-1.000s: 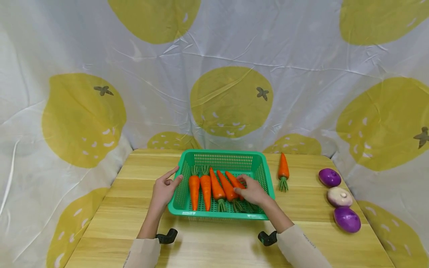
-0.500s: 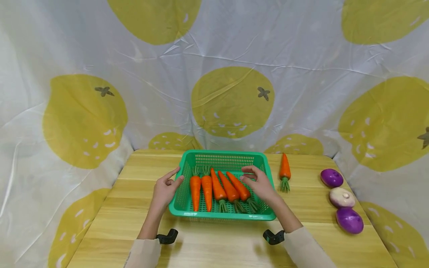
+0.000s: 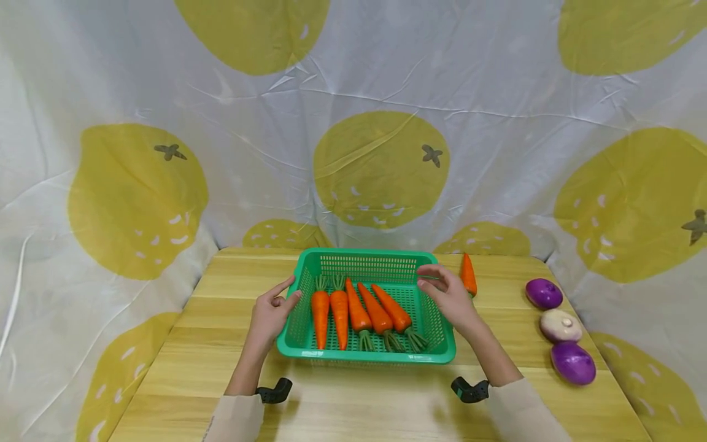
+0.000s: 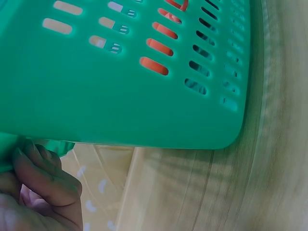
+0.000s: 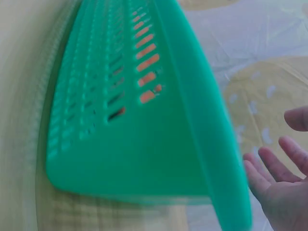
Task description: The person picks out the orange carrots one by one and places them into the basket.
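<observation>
A green plastic basket (image 3: pixel 364 355) stands mid-table with several carrots (image 3: pixel 339 313) side by side in it. Two have their green tops at the far side; the others have tops toward me. My left hand (image 3: pixel 270 314) grips the basket's left rim, fingers curled at it in the left wrist view. Over the right rim is my right hand (image 3: pixel 454 301), its fingers loosely spread and holding nothing; the right wrist view shows it beside the rim. Another carrot (image 3: pixel 468 274) lies on the table beyond the right hand, its leafy end mostly hidden by that hand.
Along the table's right side lie two purple round vegetables (image 3: pixel 573 363) with a cream-coloured mushroom (image 3: pixel 560 325) between them. A lemon-print cloth (image 3: pixel 265 159) hangs behind and beside the wooden table (image 3: pixel 221 362).
My right hand has let go of the rightmost carrot in the basket and moved right to the basket's right rim. My left hand has stayed at the left rim.
</observation>
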`<state>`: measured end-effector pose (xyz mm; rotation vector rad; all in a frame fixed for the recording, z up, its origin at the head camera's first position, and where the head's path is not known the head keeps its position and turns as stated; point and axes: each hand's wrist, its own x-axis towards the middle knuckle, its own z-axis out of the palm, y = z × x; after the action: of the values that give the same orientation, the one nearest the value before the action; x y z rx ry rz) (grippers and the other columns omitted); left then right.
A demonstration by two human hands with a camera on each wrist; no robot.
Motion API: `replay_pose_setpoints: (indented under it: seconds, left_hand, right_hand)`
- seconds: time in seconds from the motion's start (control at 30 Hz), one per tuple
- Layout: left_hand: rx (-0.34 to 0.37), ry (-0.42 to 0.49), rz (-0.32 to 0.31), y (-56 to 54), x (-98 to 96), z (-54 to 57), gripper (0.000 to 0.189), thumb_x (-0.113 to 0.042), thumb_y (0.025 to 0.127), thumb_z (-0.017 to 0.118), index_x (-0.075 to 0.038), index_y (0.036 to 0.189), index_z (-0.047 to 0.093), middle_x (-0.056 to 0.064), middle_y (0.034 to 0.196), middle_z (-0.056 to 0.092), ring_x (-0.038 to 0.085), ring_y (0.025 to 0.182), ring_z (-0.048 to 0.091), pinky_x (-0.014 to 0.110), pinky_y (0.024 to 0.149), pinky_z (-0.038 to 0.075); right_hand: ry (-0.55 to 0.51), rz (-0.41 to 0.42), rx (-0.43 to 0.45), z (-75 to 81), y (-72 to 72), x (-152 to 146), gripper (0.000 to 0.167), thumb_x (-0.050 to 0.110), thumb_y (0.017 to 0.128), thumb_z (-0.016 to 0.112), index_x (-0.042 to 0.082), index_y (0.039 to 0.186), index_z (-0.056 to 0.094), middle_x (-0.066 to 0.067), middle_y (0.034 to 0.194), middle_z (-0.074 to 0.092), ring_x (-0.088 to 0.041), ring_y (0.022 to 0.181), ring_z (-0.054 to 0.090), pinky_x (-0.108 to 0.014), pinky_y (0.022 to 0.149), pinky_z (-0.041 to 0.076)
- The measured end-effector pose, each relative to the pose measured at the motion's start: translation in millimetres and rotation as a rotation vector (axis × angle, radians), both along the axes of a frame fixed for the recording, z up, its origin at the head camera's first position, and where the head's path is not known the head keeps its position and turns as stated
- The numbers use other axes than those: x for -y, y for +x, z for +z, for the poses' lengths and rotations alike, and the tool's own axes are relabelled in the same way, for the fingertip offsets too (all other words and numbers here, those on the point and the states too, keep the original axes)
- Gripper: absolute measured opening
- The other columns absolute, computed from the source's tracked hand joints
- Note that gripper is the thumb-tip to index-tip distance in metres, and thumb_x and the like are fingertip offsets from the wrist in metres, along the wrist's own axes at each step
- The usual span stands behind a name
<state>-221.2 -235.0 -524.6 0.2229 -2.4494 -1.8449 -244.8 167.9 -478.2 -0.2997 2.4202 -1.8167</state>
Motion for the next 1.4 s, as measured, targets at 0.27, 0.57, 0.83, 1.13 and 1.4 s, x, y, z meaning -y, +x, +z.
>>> replay_pose_setpoints:
  seconds: [0.27, 0.57, 0.83, 1.13, 1.4]
  left_hand:
    - [-0.004, 0.009, -0.009, -0.4, 0.2, -1.2, 0.05, -0.028, 0.099, 0.072, -0.028, 0.148, 0.059, -0.007, 0.053, 0.038, 0.011, 0.043, 0.029, 0.024, 0.044, 0.026]
    - [-0.009, 0.012, -0.011, 0.3, 4.2, -0.6, 0.053, -0.035, 0.097, 0.073, -0.029, 0.148, 0.058, -0.008, 0.052, 0.036, 0.01, 0.043, 0.027, 0.024, 0.043, 0.025]
    - [-0.013, -0.002, -0.009, -0.5, 5.6, -0.4, 0.051, -0.032, 0.098, 0.072, -0.029, 0.148, 0.058, -0.008, 0.051, 0.036, 0.01, 0.042, 0.027, 0.023, 0.043, 0.025]
    - [-0.015, 0.009, -0.021, 0.1, 1.3, -1.8, 0.054, -0.036, 0.097, 0.073, -0.028, 0.148, 0.058, -0.008, 0.052, 0.036, 0.01, 0.043, 0.028, 0.023, 0.044, 0.027]
    - [-0.004, -0.001, -0.01, 0.1, 0.8, -1.8, 0.053, -0.037, 0.097, 0.073, -0.029, 0.148, 0.058, -0.008, 0.051, 0.036, 0.01, 0.042, 0.028, 0.023, 0.043, 0.025]
  right_hand:
    - [-0.022, -0.042, -0.011, 3.9, -1.0, -26, 0.046, 0.028, 0.105, 0.062, 0.004, 0.143, 0.052, -0.02, 0.149, 0.051, -0.034, 0.138, 0.052, -0.012, 0.097, 0.048]
    - [-0.015, -0.104, 0.005, 8.6, -3.9, -47, 0.052, 0.034, 0.106, 0.06, 0.002, 0.146, 0.05, -0.015, 0.146, 0.054, -0.011, 0.127, 0.058, -0.012, 0.097, 0.048]
    - [0.039, -0.136, 0.032, -2.6, -10.1, -60, 0.052, 0.039, 0.106, 0.058, 0.007, 0.146, 0.05, -0.012, 0.149, 0.052, -0.014, 0.131, 0.054, -0.015, 0.1, 0.045]
    - [0.062, -0.208, 0.07, -16.8, -17.2, -78, 0.053, 0.036, 0.107, 0.058, 0.007, 0.149, 0.047, -0.016, 0.151, 0.05, -0.024, 0.135, 0.048, -0.039, 0.108, 0.046]
    - [0.076, -0.248, 0.124, -26.1, -34.4, -91, 0.06, 0.033, 0.106, 0.059, 0.005, 0.155, 0.039, -0.022, 0.159, 0.04, -0.04, 0.145, 0.04, -0.058, 0.118, 0.034]
